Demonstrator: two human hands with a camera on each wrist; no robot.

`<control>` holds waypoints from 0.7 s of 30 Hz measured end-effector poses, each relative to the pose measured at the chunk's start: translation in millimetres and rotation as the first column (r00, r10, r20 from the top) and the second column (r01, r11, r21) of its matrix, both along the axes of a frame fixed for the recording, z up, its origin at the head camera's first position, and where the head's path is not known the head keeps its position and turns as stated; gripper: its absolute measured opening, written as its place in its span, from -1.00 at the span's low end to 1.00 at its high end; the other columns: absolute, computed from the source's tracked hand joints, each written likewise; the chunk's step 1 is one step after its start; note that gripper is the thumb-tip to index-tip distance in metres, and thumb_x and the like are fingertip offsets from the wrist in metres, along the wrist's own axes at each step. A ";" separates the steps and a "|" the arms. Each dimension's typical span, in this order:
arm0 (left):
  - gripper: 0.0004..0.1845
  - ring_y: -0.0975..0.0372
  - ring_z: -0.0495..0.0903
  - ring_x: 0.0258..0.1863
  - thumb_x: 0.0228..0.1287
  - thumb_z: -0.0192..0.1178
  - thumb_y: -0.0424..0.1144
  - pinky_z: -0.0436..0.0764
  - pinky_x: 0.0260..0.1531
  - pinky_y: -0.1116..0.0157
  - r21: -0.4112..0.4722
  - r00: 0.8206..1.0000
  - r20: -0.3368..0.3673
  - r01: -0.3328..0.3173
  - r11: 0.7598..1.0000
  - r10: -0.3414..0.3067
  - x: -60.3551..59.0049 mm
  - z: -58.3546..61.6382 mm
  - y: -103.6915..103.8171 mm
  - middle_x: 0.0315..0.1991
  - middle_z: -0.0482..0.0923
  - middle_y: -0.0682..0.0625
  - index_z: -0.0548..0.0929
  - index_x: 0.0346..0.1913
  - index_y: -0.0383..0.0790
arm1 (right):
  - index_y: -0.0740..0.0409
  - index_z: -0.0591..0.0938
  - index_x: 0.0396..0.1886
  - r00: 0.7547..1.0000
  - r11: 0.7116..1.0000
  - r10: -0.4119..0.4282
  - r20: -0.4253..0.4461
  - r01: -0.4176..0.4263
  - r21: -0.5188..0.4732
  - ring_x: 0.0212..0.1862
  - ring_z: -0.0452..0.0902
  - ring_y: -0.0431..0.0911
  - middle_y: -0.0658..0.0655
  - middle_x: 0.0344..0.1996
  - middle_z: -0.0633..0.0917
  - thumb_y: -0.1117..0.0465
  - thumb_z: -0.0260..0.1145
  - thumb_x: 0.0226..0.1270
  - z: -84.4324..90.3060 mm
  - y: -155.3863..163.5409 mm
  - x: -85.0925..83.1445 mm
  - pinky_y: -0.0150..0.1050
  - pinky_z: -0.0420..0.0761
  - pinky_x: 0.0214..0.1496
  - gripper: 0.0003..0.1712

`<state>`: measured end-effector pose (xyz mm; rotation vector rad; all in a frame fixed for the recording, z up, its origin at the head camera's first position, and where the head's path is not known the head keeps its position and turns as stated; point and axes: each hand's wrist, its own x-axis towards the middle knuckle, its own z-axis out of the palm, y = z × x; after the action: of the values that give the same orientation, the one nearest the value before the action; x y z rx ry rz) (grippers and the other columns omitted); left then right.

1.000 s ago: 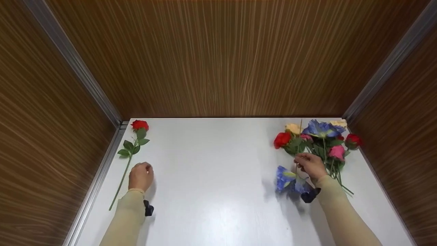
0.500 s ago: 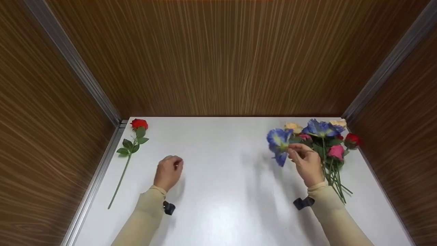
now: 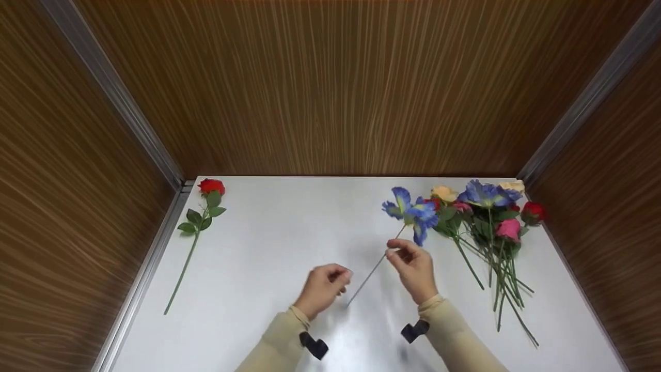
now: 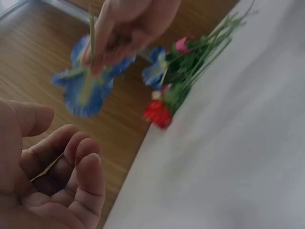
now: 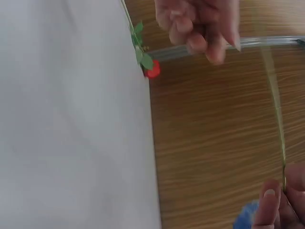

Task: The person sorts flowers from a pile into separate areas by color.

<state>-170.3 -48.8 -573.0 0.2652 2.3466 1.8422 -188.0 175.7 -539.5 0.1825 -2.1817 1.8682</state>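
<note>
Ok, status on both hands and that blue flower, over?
Right hand pinches the blue flower mid-stem, bloom raised. Left hand loosely curled, empty, beside stem's lower end. Nothing between them.

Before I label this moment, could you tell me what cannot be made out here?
- Left hand: head view shows only its back, hiding whether fingers touch the blue flower stem.
- Bunch of flowers: overlapping stems, count unclear.
- Left wrist view: blurred; right hand cut off at the top.

The left wrist view is blurred: the blue flower point(image 4: 85, 90) smears. In the right wrist view its bloom is cut off by the bottom edge, and the right hand point(image 5: 281, 202) shows only fingertips.
</note>
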 end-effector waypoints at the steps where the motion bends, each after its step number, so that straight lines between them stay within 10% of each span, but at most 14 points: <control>1: -0.74 0.26 0.57 -0.47 0.34 0.21 -0.12 0.60 -0.44 0.32 -0.023 1.000 0.001 0.011 1.000 -0.011 2.4 -3.2 6.1 -0.42 0.62 0.01 0.70 -0.19 -0.28 | 0.43 0.65 -0.15 1.000 1.000 -0.009 0.018 0.009 0.006 -0.37 0.56 -0.13 0.29 -0.25 0.68 0.48 0.34 0.19 -0.7 -5.1 2.7 -0.42 0.55 -0.34 -0.79; 21: -0.94 0.47 0.41 -0.51 0.21 0.30 -0.31 0.46 -0.46 0.44 -0.373 0.970 -0.236 -0.033 0.927 -0.060 21.1 -37.9 32.3 -0.50 0.53 0.26 0.75 -0.30 -0.22 | 0.34 0.65 -0.16 0.984 0.996 -0.085 0.157 0.080 0.032 -0.27 0.64 -0.04 0.20 -0.22 0.68 0.47 0.36 0.17 -39.9 -21.1 11.8 -0.42 0.59 -0.26 -0.78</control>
<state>-149.1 -16.5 -611.0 0.4809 2.7903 1.3771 -176.2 154.5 -579.3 -0.0533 -2.2792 1.8680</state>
